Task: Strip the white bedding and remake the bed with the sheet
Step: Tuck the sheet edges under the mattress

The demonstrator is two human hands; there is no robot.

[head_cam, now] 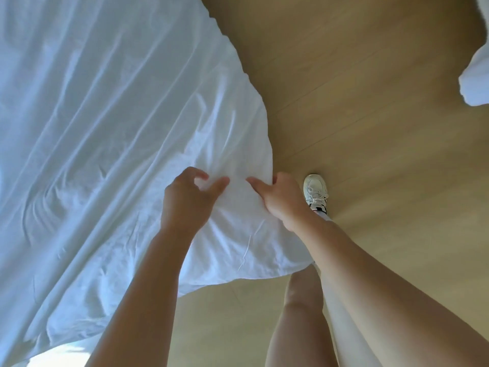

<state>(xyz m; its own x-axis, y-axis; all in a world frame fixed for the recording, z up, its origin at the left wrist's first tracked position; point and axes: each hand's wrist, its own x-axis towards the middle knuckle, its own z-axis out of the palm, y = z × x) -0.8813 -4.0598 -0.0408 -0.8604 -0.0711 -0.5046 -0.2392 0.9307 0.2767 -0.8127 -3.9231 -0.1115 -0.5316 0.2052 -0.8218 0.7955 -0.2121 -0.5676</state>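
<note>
A wrinkled white sheet [100, 123] lies spread over the bed and fills the left of the view. One corner hangs off the bed toward me, above the floor. My right hand [280, 200] grips the sheet's edge at that corner, thumb on top and fingers under the fabric. My left hand [185, 200] is just to the left of it, on top of the sheet. Its fingers curl round a bunch of fabric and its thumb is spread out. The mattress under the sheet is hidden.
Light wooden floor [370, 102] runs along the right of the bed. My foot in a white sneaker [316, 192] stands beside the hanging corner, with my bare legs below it. More white bedding [476, 83] lies at the right edge.
</note>
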